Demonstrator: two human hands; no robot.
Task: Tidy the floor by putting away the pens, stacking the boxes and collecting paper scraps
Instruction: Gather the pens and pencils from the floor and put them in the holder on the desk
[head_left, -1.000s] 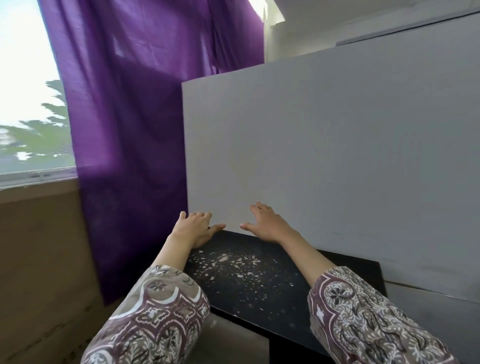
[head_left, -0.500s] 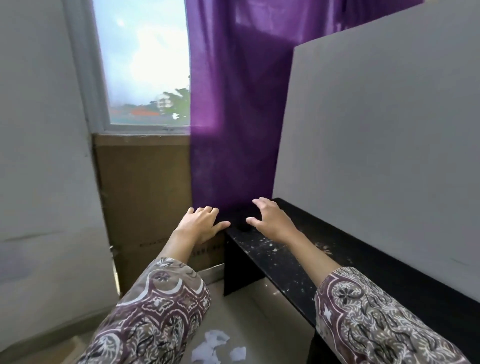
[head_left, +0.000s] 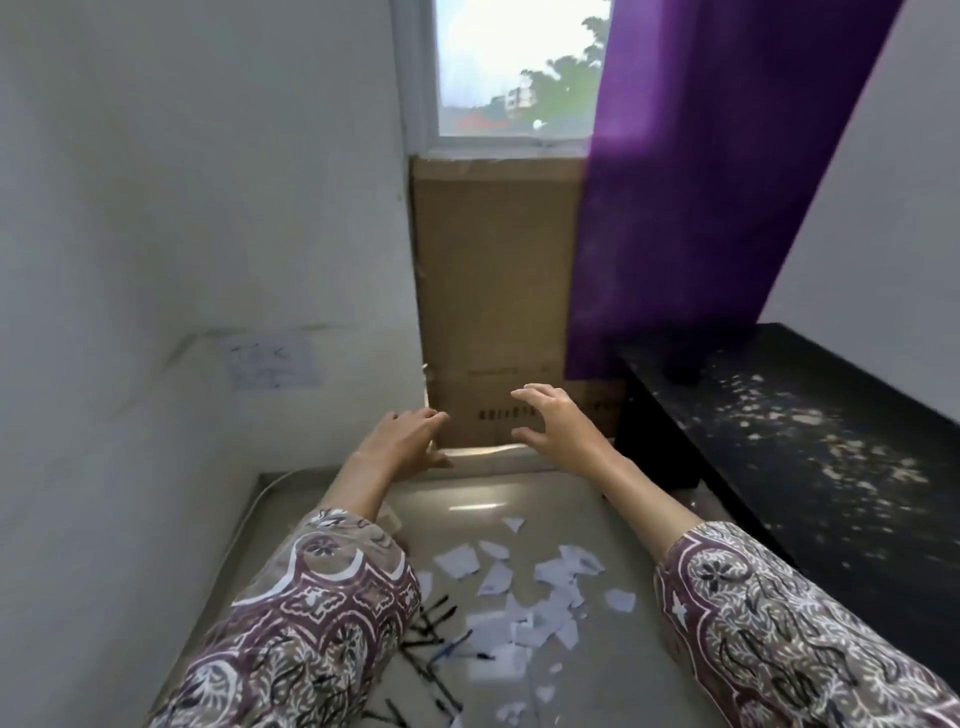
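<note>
White paper scraps (head_left: 524, 597) lie scattered on the beige floor below my arms. Several dark pens (head_left: 436, 631) lie among them at the lower left, partly hidden by my left sleeve. A tall cardboard box (head_left: 493, 291) stands upright against the wall under the window. My left hand (head_left: 402, 441) and my right hand (head_left: 553, 421) are stretched out in the air in front of the box's lower part, fingers spread, holding nothing.
A black bench (head_left: 789, 431) flecked with small white bits runs along the right side. A purple curtain (head_left: 701, 171) hangs over the window's right part. A white wall (head_left: 182, 260) closes the left side, and a thin cable (head_left: 249, 514) runs along its base.
The view has swung left and down from the black bench to the floor. Both hands have come off the bench and now hover in front of the cardboard box.
</note>
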